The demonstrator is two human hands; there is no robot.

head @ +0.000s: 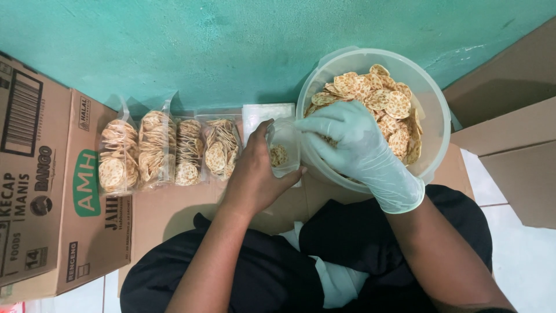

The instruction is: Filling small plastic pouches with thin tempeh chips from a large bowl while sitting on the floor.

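Head view: the bare left hand (255,174) grips a small clear plastic bag (284,148), thumb on its near side and fingers curled behind — the bag stands upright with its mouth open and a few round speckled crackers (278,155) inside. The right hand (353,145), in a pale green glove, rests over the rim of the large translucent plastic tub (437,116), fingers bunched together just beside the bag's mouth; whether they pinch a cracker cannot be told. The tub holds a heap of loose crackers (382,98). Left of the bare hand, four filled clear bags of crackers (168,150) stand in a row against the teal wall (202,46) — beside a brown cardboard box (52,185).
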